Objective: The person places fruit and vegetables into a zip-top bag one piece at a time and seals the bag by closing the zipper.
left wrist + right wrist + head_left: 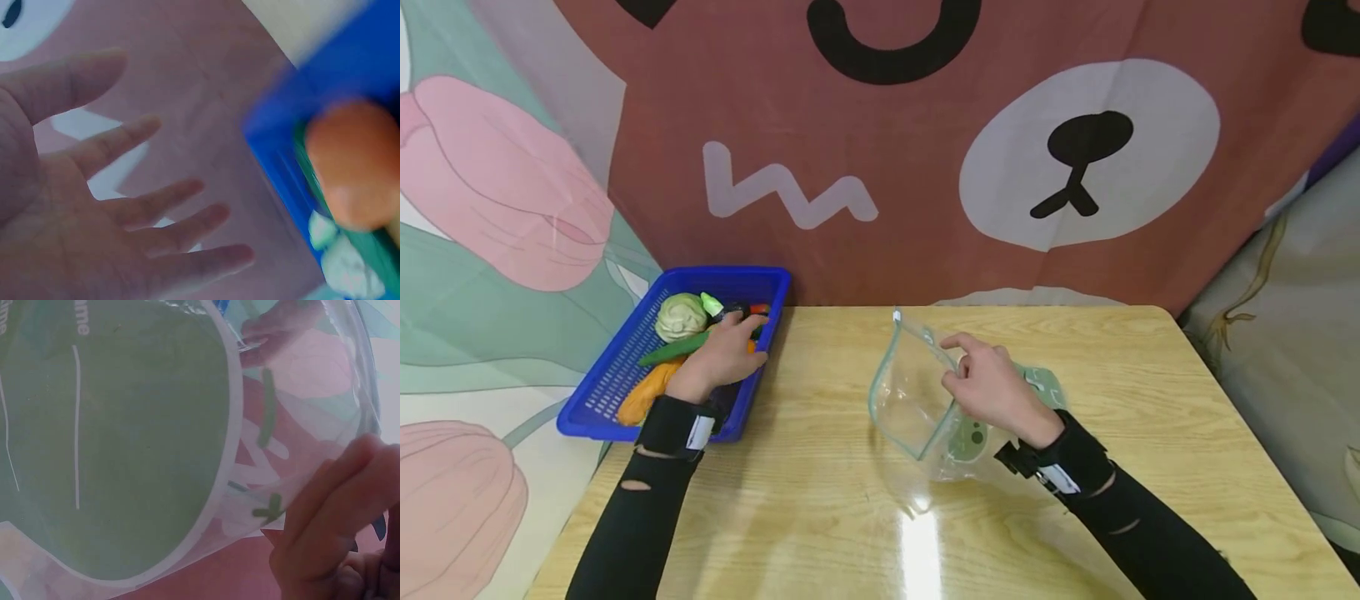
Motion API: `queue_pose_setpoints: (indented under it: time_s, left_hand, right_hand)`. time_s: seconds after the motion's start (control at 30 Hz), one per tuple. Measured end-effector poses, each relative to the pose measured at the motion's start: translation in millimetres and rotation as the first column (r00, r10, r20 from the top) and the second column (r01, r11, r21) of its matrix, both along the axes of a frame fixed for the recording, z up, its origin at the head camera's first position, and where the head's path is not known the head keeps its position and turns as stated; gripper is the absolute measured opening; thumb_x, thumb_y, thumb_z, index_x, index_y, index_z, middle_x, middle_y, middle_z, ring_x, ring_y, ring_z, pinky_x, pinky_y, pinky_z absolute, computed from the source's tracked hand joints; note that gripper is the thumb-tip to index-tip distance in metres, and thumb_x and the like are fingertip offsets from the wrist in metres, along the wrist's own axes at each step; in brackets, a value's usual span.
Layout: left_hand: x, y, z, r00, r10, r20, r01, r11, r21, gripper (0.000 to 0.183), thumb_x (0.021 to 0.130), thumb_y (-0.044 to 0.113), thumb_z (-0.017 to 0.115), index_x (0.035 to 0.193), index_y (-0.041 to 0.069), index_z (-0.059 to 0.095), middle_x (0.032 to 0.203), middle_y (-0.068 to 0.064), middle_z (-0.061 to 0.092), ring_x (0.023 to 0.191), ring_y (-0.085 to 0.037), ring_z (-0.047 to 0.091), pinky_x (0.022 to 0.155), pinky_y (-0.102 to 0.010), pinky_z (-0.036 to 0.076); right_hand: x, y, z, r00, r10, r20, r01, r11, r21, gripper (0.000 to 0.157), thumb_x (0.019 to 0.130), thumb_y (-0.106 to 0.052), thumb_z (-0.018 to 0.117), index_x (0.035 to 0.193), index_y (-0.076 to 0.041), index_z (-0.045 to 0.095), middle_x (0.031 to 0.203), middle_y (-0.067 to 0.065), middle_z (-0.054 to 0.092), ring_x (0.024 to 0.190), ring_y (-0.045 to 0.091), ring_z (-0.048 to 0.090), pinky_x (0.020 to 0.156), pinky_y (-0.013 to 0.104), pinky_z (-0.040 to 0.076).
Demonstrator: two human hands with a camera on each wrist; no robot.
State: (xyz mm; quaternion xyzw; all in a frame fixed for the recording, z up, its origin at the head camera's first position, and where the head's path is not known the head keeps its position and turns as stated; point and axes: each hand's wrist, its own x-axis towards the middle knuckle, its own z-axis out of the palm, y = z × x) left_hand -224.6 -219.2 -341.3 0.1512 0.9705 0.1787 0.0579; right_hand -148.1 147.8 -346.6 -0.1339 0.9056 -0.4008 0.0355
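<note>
From where I stand, the blue plastic basket at the left of the frame looks stiff and light, best lifted by its rim. In it, the orange-yellow squash should be firm and easy to grasp round its middle; the long green vegetable looks slim enough to pinch; the pale green cabbage probably wants a whole palm. The eggplant, partly covered, may be slick-skinned, so I'd take it near its green cap. Right of centre, the clear zip bag should be nearly weightless, limp and slippery, its stiffer zip edge giving the best hold.

As for the hands, the left hand is over the right part of the basket, above the vegetables, its fingers spread apart and nothing between them; the left wrist view shows a round orange item, blurred, off to the right. The right hand has its fingers curled, pinching the bag's zip edge at the right of its mouth. The bag gapes toward the left, its green-printed body beneath and behind that hand, on the wooden table.
</note>
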Motion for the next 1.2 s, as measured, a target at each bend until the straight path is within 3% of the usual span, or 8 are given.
queue_pose_setpoints:
  time_s: [0.13,0.3,0.47,0.57,0.7,0.83,0.97,1.2]
  left_hand:
    - [-10.7,-17,1.5,0.994,0.041,0.102,-0.035,0.997,-0.062,0.074,0.077,-0.001,0.055,0.145,0.002,0.028,0.144,-0.041,0.002,0.128,-0.063,0.004,0.093,-0.070,0.028]
    - [-24.0,-28,-0.9,0.982,0.071,0.175,-0.056,0.994,-0.089,0.093,0.068,-0.007,0.058,0.150,0.005,0.016,0.145,-0.039,-0.012,0.128,-0.063,-0.004,0.078,-0.058,0.045]
    - [-33.0,-31,-9.5,0.978,0.075,0.195,-0.055,0.993,-0.104,0.096,0.068,-0.004,0.064,0.150,0.006,0.017,0.145,-0.039,-0.005,0.126,-0.062,0.010,0.076,-0.053,0.044]
    - [-37.1,-31,-17.4,0.977,0.073,0.199,-0.044,0.988,-0.146,0.098,0.067,0.004,0.070,0.150,0.006,0.017,0.142,-0.041,0.004,0.119,-0.063,0.024,0.081,-0.058,0.042]
    - [-42.7,-34,-30.0,0.980,0.051,0.191,-0.011,0.979,-0.203,0.102,0.064,0.009,0.075,0.148,0.004,0.018,0.139,-0.044,0.010,0.115,-0.064,0.031,0.087,-0.063,0.038]
    - [-46.2,-37,-41.7,0.987,0.035,0.159,0.004,0.970,-0.242,0.092,0.067,0.012,0.073,0.145,0.000,0.025,0.137,-0.044,0.016,0.117,-0.065,0.027,0.090,-0.066,0.034]
    - [-46.6,-33,-47.8,0.989,0.061,0.133,-0.024,0.965,-0.263,0.078,0.077,0.019,0.068,0.143,0.002,0.031,0.137,-0.042,0.017,0.118,-0.066,0.022,0.087,-0.070,0.033]
    - [-42.2,-25,-55.9,0.994,0.082,0.078,-0.058,0.960,-0.272,0.050,0.084,0.008,0.058,0.131,0.003,0.042,0.135,-0.043,0.015,0.120,-0.064,0.020,0.078,-0.071,0.038]
  right_hand:
    - [0.0,5,0.9,1.000,-0.006,-0.002,0.006,1.000,0.003,0.041,0.093,-0.014,0.049,0.134,-0.008,0.046,0.049,0.001,0.040,0.038,0.017,0.032,0.042,0.028,0.022]
    - [1.0,8,2.0,1.000,-0.029,0.007,0.029,1.000,-0.003,0.043,0.091,-0.012,0.049,0.134,-0.008,0.045,0.047,-0.002,0.037,0.038,0.014,0.029,0.044,0.027,0.021]
    - [3.0,11,3.1,1.000,-0.029,-0.007,0.028,1.000,-0.010,0.043,0.092,-0.012,0.048,0.135,-0.009,0.043,0.048,-0.001,0.037,0.039,0.015,0.028,0.044,0.028,0.020]
    - [4.1,13,2.7,1.000,-0.029,0.002,0.029,0.999,-0.020,0.042,0.094,-0.013,0.047,0.135,-0.011,0.042,0.048,0.001,0.038,0.039,0.017,0.030,0.043,0.029,0.020]
    - [5.5,14,2.9,0.999,-0.040,0.014,0.041,0.998,-0.038,0.042,0.094,-0.013,0.047,0.135,-0.012,0.042,0.049,0.002,0.040,0.038,0.018,0.033,0.041,0.028,0.021]
    - [5.7,13,3.3,0.999,-0.046,0.019,0.047,0.998,-0.033,0.041,0.095,-0.013,0.046,0.135,-0.012,0.041,0.050,0.002,0.041,0.039,0.019,0.035,0.042,0.029,0.021]
    - [6.8,13,2.8,0.997,-0.063,0.039,0.064,0.997,-0.041,0.041,0.094,-0.014,0.046,0.135,-0.012,0.042,0.051,0.001,0.041,0.039,0.018,0.037,0.042,0.028,0.023]
    - [7.2,13,-0.1,0.994,-0.084,0.065,0.087,0.995,-0.053,0.043,0.092,-0.013,0.046,0.135,-0.013,0.042,0.051,0.002,0.042,0.038,0.018,0.038,0.041,0.028,0.024]
